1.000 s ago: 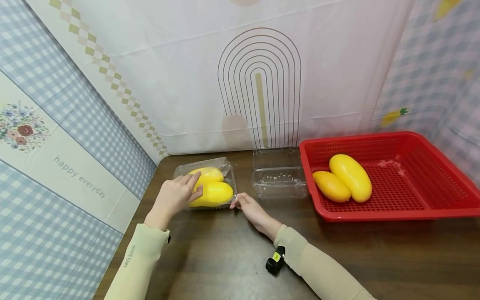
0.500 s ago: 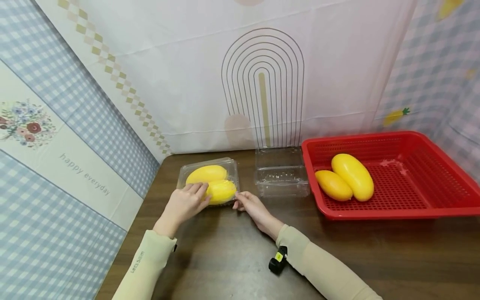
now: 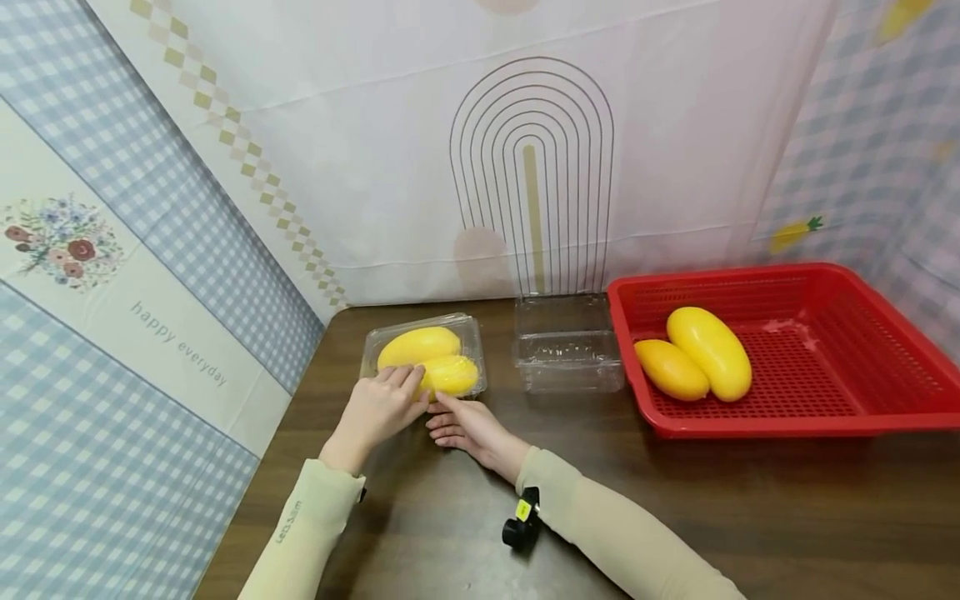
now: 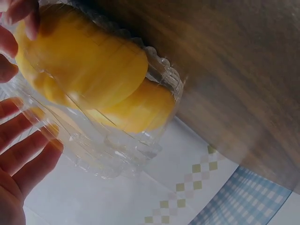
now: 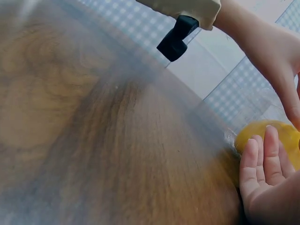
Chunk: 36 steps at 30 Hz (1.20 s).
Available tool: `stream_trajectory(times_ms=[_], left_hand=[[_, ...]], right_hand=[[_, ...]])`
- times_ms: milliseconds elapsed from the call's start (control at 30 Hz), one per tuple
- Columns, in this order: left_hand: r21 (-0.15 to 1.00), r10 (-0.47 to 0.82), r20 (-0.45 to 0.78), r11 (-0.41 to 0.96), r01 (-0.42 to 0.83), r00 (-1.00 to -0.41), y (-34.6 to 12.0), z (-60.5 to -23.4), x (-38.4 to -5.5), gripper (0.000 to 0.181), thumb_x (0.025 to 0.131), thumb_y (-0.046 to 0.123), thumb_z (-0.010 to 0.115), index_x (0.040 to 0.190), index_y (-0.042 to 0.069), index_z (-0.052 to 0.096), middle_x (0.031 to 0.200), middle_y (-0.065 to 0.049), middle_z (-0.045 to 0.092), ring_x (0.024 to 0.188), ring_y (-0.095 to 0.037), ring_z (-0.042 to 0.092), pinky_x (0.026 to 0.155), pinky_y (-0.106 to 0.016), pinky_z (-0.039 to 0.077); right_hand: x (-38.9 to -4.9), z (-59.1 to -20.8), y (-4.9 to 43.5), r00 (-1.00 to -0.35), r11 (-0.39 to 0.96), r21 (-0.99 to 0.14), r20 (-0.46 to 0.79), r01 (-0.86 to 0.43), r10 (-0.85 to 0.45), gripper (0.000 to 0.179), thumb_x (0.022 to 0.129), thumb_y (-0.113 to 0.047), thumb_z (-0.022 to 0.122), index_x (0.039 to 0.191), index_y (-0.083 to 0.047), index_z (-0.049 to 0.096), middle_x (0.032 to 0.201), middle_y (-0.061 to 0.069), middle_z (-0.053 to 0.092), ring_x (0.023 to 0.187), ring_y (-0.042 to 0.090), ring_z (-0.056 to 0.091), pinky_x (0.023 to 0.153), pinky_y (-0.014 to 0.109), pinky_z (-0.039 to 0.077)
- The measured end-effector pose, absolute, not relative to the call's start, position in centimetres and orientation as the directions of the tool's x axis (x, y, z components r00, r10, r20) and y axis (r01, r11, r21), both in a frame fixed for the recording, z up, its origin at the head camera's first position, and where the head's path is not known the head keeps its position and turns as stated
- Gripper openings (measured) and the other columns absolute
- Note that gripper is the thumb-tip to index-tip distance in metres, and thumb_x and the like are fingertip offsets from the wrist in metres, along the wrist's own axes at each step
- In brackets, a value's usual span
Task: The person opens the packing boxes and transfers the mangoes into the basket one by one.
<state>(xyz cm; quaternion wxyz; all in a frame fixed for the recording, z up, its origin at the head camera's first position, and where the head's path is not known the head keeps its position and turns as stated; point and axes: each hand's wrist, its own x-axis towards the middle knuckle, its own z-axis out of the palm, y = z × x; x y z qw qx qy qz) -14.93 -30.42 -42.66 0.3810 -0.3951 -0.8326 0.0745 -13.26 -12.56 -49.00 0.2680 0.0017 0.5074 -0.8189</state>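
Two yellow mangoes, a back one (image 3: 420, 343) and a front one (image 3: 453, 377), lie side by side inside a clear plastic clamshell box (image 3: 472, 333) at the table's left. My left hand (image 3: 381, 408) rests on the box's front left part with its fingers laid over the lid. In the left wrist view, straight fingers (image 4: 35, 161) spread against the clear plastic. My right hand (image 3: 476, 429) is at the front edge, thumb touching near the front mango and the other fingers loosely extended below. The right wrist view shows these fingers (image 5: 265, 161) straight beside the mango.
A second clear clamshell box (image 3: 566, 358) stands open in the middle back. To its right is a red plastic basket (image 3: 795, 427) holding a larger mango (image 3: 708, 354) and a smaller one (image 3: 671, 371). A patterned cloth (image 3: 390, 167) hangs behind the dark wooden table (image 3: 450, 533).
My left hand has slid from the box's top toward its front edge. My right hand has left the front right corner and moved left along the front edge, near the left hand.
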Motion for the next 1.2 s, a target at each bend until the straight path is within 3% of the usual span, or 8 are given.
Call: stream_trajectory(times_ms=[233,400,567,900,1067,1200], left_hand=[[-0.395,0.701,0.552,0.696,0.6,-0.451,-30.4,-42.7,-14.6,0.038,0.082,0.029,0.08,0.108,0.002,0.073,0.101,-0.014,0.073,0.086,-0.032,0.07,0.064,-0.042,0.058],[-0.338,0.665,0.507,0.739,0.583,-0.549,-31.0,-42.5,-14.5,0.046,0.083,0.036,0.081,0.116,0.005,0.071,0.112,-0.013,0.07,0.1,-0.032,0.066,0.08,-0.048,0.054],[-0.323,0.644,0.442,0.763,0.56,-0.624,-32.0,-42.3,-14.4,0.053,0.083,0.038,0.082,0.124,0.007,0.068,0.121,-0.013,0.067,0.105,-0.033,0.063,0.085,-0.052,0.052],[-0.372,0.689,0.381,0.725,0.58,-0.617,-34.1,-41.6,-14.1,0.054,0.08,0.022,0.082,0.129,0.007,0.067,0.124,-0.017,0.067,0.102,-0.035,0.067,0.069,-0.044,0.059],[-0.363,0.696,0.406,0.717,0.595,-0.592,-34.9,-41.8,-14.5,0.052,0.076,0.012,0.081,0.124,0.004,0.065,0.118,-0.021,0.068,0.095,-0.037,0.07,0.053,-0.044,0.056],[-0.378,0.708,0.414,0.706,0.599,-0.573,-35.1,-42.1,-14.7,0.052,0.075,0.012,0.082,0.122,0.0,0.062,0.115,-0.023,0.068,0.091,-0.038,0.071,0.05,-0.044,0.056]], right_hand=[[-13.4,-48.7,-13.0,-0.865,-0.333,-0.831,-0.306,0.447,-0.397,0.038,0.101,-0.025,0.055,0.121,0.005,0.067,0.077,0.002,0.065,0.063,0.01,0.063,0.06,0.022,0.053],[-13.3,-48.8,-13.2,-0.888,-0.303,-0.858,-0.308,0.414,-0.341,0.033,0.096,-0.018,0.054,0.115,0.003,0.071,0.072,0.0,0.062,0.059,0.009,0.058,0.056,0.021,0.051],[-13.2,-48.9,-13.4,-0.906,-0.269,-0.884,-0.301,0.383,-0.299,0.032,0.09,-0.016,0.057,0.11,0.004,0.074,0.069,-0.002,0.059,0.057,0.009,0.054,0.053,0.02,0.05],[-13.2,-48.9,-13.6,-0.914,-0.25,-0.9,-0.28,0.357,-0.295,0.035,0.089,-0.015,0.058,0.111,0.008,0.072,0.065,-0.003,0.056,0.055,0.008,0.051,0.051,0.02,0.049],[-13.4,-49.1,-13.6,-0.918,-0.241,-0.906,-0.275,0.347,-0.286,0.03,0.089,-0.016,0.059,0.105,0.003,0.075,0.065,-0.003,0.056,0.054,0.007,0.051,0.051,0.02,0.049],[-13.3,-49.1,-13.5,-0.919,-0.239,-0.908,-0.271,0.343,-0.287,0.027,0.088,-0.016,0.059,0.101,0.001,0.076,0.065,-0.003,0.056,0.054,0.008,0.051,0.052,0.02,0.05]])
